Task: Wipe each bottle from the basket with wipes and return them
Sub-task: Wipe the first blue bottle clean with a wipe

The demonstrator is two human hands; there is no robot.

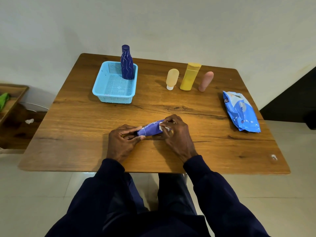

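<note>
A purple bottle (150, 130) lies on its side near the table's front middle. My left hand (124, 141) grips its left end. My right hand (174, 132) pinches a white wipe (163, 128) against the bottle's right end. The light blue basket (104, 90) stands at the back left with a tall dark blue bottle (126, 63) upright in its far right corner. To the right stand a pale orange bottle (172, 78), a yellow bottle (190, 76) and a pink bottle (206, 81) in a row. The blue wipes pack (241, 112) lies at the right.
The wooden table (85, 134) ends against a white wall at the back. A low wooden shelf (12, 98) with a green item stands on the floor at the left, and a crumpled white scrap (29, 121) lies beside it.
</note>
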